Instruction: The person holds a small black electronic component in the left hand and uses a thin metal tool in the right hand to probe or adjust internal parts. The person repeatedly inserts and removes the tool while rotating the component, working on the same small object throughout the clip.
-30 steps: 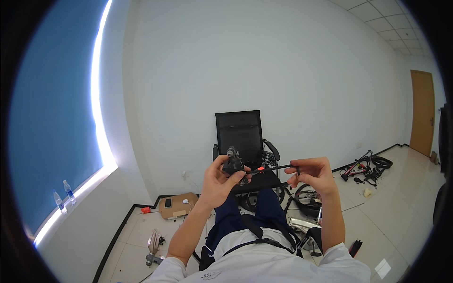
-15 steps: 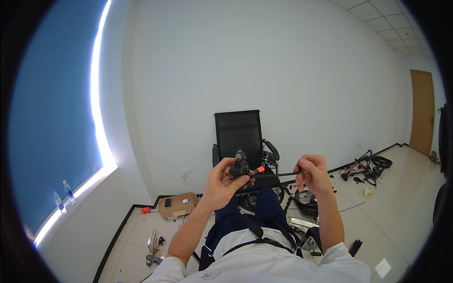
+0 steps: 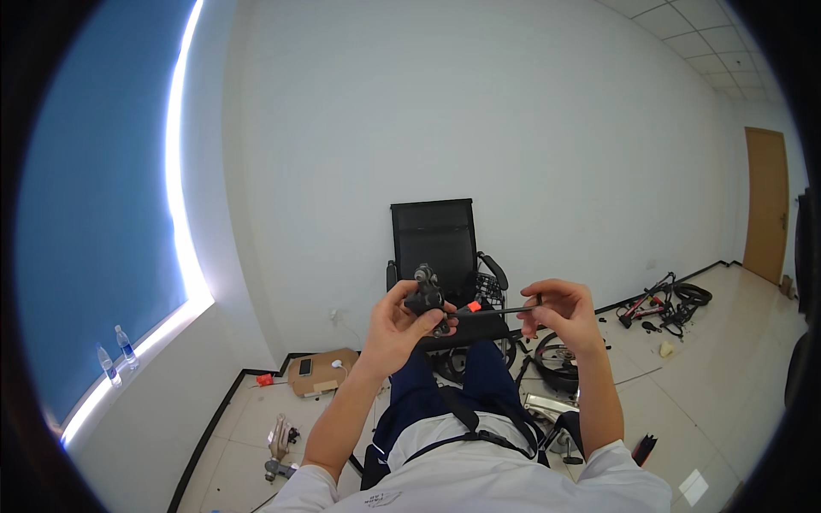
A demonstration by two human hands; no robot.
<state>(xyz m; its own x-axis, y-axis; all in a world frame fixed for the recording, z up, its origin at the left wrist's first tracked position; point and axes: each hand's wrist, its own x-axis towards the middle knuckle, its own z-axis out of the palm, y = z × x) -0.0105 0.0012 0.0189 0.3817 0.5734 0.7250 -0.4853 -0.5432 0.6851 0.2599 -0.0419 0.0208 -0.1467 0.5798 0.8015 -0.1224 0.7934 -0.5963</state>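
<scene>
My left hand [image 3: 398, 333] is closed around a compact black bike part [image 3: 423, 301] with a round knob-like end sticking up; its exact kind is not clear. Between the fingers and thumb of my right hand [image 3: 566, 315] is the bent end of a dark hex key [image 3: 509, 311]. The key's long arm runs leftward to the black part, near my left fingertips. Whether its tip sits in a bolt is hidden there. Both hands are raised above my lap, in front of a black office chair [image 3: 434, 235].
An orange-red object [image 3: 474, 306] shows near the chair seat. Cardboard [image 3: 321, 385] with a phone [image 3: 305, 367] lies on the left floor. A wheel [image 3: 558, 363], a silvery frame part [image 3: 547, 405] and a red-black frame [image 3: 646, 303] lie to the right. Two bottles [image 3: 126, 344] stand on the sill.
The black part has tilted and shifted slightly left in my left hand. My right fingers have loosened and changed position around the hex key's bent end.
</scene>
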